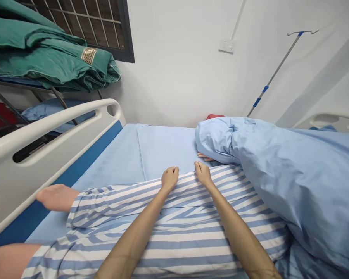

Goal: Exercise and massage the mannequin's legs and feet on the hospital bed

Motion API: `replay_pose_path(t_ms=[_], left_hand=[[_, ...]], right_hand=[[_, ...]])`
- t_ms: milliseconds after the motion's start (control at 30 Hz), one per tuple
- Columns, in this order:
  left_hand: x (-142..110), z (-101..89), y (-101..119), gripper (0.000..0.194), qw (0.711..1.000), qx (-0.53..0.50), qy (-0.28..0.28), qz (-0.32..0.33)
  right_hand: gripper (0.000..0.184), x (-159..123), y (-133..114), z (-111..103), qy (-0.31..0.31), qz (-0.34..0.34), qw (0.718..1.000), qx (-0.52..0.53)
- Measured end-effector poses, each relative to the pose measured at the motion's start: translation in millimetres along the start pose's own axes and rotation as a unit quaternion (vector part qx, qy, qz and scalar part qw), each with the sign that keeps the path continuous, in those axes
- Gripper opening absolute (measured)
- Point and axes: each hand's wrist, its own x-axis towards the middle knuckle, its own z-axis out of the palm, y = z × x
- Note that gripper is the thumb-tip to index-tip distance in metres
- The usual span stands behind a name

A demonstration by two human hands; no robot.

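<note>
Blue-and-white striped trousers cover the legs of a figure lying across a bed; I cannot tell if it is a person or a manikin. Both of my hands are closed at the far edge of the farther thigh, a short gap apart. My left hand is nearer the knee, its fingers curled in. My right hand is a fist nearer the hip. Whether either one grips cloth is hidden. A bare foot sticks out of the far trouser leg. Just beyond my right hand, fingers show from under a blue quilt.
At the left stands the bed's white end board with a blue strip. Behind it, green folded bedding lies on a rack. A drip pole rises at the back right, by the wall. Light blue sheet lies beyond the legs.
</note>
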Motion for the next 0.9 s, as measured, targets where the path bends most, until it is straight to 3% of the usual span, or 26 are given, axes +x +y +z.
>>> replay_pose_path(t_ms=[100,167,267,400,533,633,800,900], left_hand=[[1,10.0,9,0.039,0.998,-0.042,0.002,0.043],[-1,18.8,13,0.038,0.997,-0.035,0.005,0.062],[-3,26.0,17,0.035,0.999,-0.008,0.019,0.039],[3,31.4,38,0.036,0.998,-0.047,0.029,0.037],[12,56.5,70,0.038,0.994,-0.079,0.019,0.080],[14,78.9,78,0.035,0.999,-0.016,-0.001,0.047],[12,92.3,69,0.030,0.995,0.069,-0.022,0.063],[11,91.5,68,0.030,0.995,0.066,-0.017,0.067]], right_hand=[[0.045,4,4,-7,-0.030,0.018,0.998,0.059],[0.044,9,3,-16,-0.038,-0.006,0.997,0.068],[0.041,10,10,-29,-0.005,-0.032,0.999,0.031],[0.041,2,29,-28,0.033,0.010,0.999,0.029],[0.043,2,36,-21,0.033,0.029,0.994,0.103],[0.044,6,34,-34,0.051,0.053,0.985,0.154],[0.041,14,42,-78,0.160,0.016,0.986,0.047],[0.041,18,63,-87,0.200,0.056,0.978,-0.028]])
